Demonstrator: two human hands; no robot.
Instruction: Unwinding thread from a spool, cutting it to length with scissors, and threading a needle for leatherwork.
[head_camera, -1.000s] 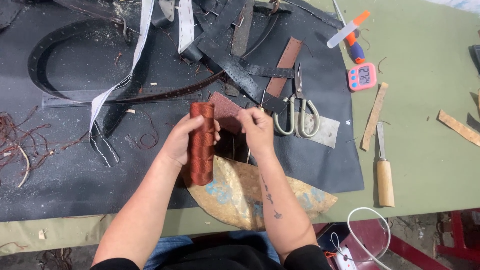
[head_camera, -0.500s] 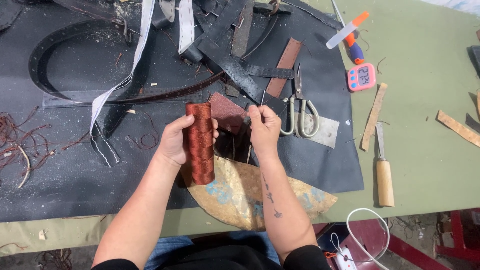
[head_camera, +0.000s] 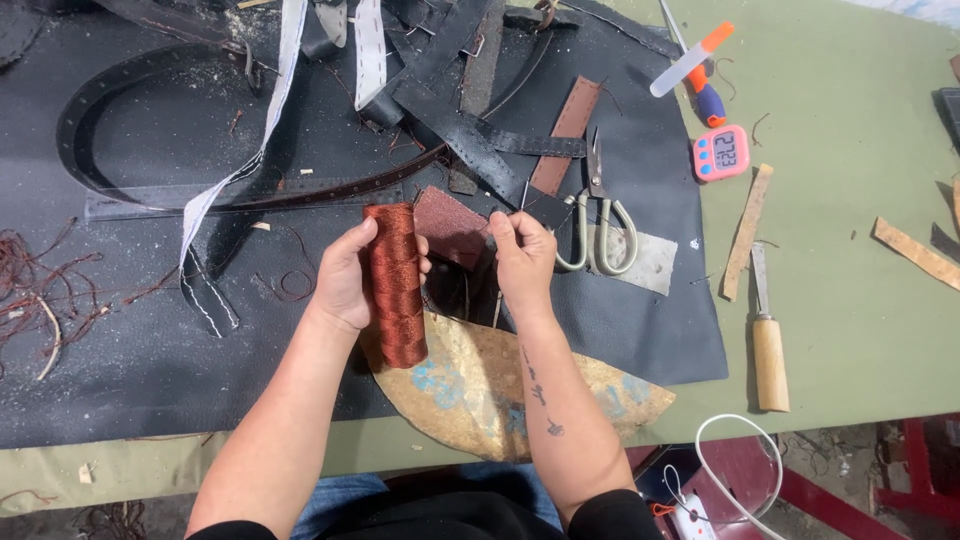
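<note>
While L hand (head_camera: 345, 280) grips thread spool (head_camera: 396, 285) — R hand (head_camera: 522, 262) pinches.

Bright, even daylight from above, soft short shadows, sharp focus, slight wide-angle bending at the edges.

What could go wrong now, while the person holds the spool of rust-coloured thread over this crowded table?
The thread pinched by the right hand is too thin to follow; it might snag on the scissors lying close beside that hand. The spool, gripped upright in the left hand, may slip and unwind. Loose thread scraps at the left could tangle in.
</note>
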